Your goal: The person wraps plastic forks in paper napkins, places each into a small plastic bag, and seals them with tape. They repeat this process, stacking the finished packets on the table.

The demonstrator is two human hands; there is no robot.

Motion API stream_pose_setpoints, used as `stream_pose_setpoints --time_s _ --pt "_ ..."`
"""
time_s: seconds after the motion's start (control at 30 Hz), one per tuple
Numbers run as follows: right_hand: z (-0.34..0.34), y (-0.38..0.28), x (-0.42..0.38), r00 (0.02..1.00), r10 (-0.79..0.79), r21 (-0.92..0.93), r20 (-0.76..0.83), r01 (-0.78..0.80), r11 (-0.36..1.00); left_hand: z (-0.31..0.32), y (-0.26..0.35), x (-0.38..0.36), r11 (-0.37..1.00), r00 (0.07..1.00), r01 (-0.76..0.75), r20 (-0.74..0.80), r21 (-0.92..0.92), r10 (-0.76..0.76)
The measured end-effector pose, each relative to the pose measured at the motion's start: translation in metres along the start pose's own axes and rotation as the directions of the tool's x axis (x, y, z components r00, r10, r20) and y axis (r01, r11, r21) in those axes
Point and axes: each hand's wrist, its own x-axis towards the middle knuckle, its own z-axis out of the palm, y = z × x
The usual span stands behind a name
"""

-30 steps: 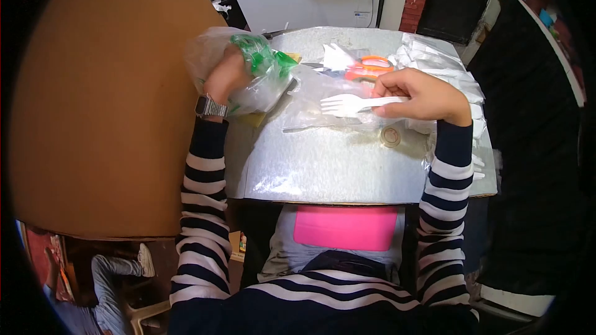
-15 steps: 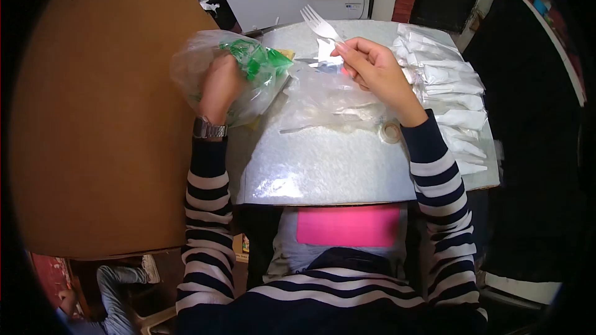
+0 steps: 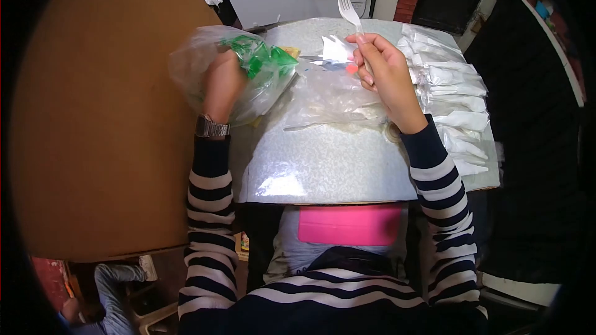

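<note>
A white plastic fork (image 3: 349, 9) is pinched in my right hand (image 3: 388, 71), tines pointing up and away from me. My left hand (image 3: 225, 84) reaches into a clear plastic bag (image 3: 186, 65) with green on it, at the table's left side. Its fingers are hidden in the bag, so I cannot see what they hold. Between the hands lie crumpled clear plastic bags (image 3: 329, 96). Just beyond them is what looks like a pair of scissors (image 3: 323, 61), partly covered. A roll of tape (image 3: 391, 132) shows beside my right wrist.
Several white items in clear wrappers (image 3: 456, 99) line the right side of the grey table (image 3: 316, 161). A large brown panel (image 3: 105, 118) stands at the left. Something pink (image 3: 349, 224) rests on my lap. Another person's leg (image 3: 118, 285) shows at lower left.
My right hand has moved slightly right and turned, so the fork stands more upright and further right. My left hand stays in the bag.
</note>
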Motion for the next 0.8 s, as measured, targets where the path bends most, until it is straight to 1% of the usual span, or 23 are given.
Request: stream_pose_setpoints --time_s 0.07,0.17,0.27,0.37,0.47,0.57,0.63,0.67,0.73,0.77,0.8 --pt "0.002 0.001 -0.001 1.0 0.013 -0.007 0.005 -0.012 1.0 -0.003 -0.005 0.001 0.997 0.998 -0.042 0.046 -0.062 0.045" --pt "0.006 0.007 -0.004 0.998 0.027 -0.042 0.058 -0.025 0.999 -0.012 0.0 -0.003 0.999 0.999 0.038 0.027 -0.039 -0.037" --pt "0.011 0.01 -0.008 0.994 0.03 -0.085 0.106 -0.021 0.996 -0.033 0.018 -0.001 0.984 0.98 0.178 0.086 0.009 -0.178" --pt "0.012 0.009 -0.008 0.993 0.012 -0.118 0.119 0.002 0.993 -0.035 0.016 -0.005 0.984 0.985 0.172 -0.016 -0.041 -0.173" --pt "0.011 0.008 -0.008 0.993 0.002 -0.104 0.119 0.01 0.995 -0.037 0.005 -0.003 0.981 0.99 0.14 0.007 -0.131 -0.14" --pt "0.01 0.008 -0.008 0.993 0.011 -0.094 0.116 0.0 0.996 -0.04 -0.014 0.001 0.971 0.974 0.049 0.225 -0.233 0.005" --pt "0.007 0.007 -0.007 0.991 0.032 -0.107 0.133 -0.017 0.994 -0.06 0.004 -0.008 0.935 0.97 0.052 0.24 -0.351 0.036" --pt "0.008 0.008 -0.007 0.991 -0.013 -0.183 0.135 0.037 0.982 -0.068 0.011 -0.01 0.912 0.968 0.055 0.245 -0.408 0.051" --pt "0.013 0.011 -0.008 0.984 -0.102 -0.333 0.146 0.146 0.932 -0.065 0.002 -0.005 0.902 0.955 0.042 0.284 -0.43 0.091" --pt "0.014 0.015 -0.009 0.973 -0.122 -0.368 0.194 0.188 0.911 -0.064 -0.001 -0.003 0.896 0.947 0.037 0.302 -0.442 0.11" --pt "0.016 0.019 -0.01 0.959 -0.141 -0.401 0.244 0.232 0.886 -0.065 0.002 -0.004 0.901 0.944 0.066 0.319 -0.428 0.082"
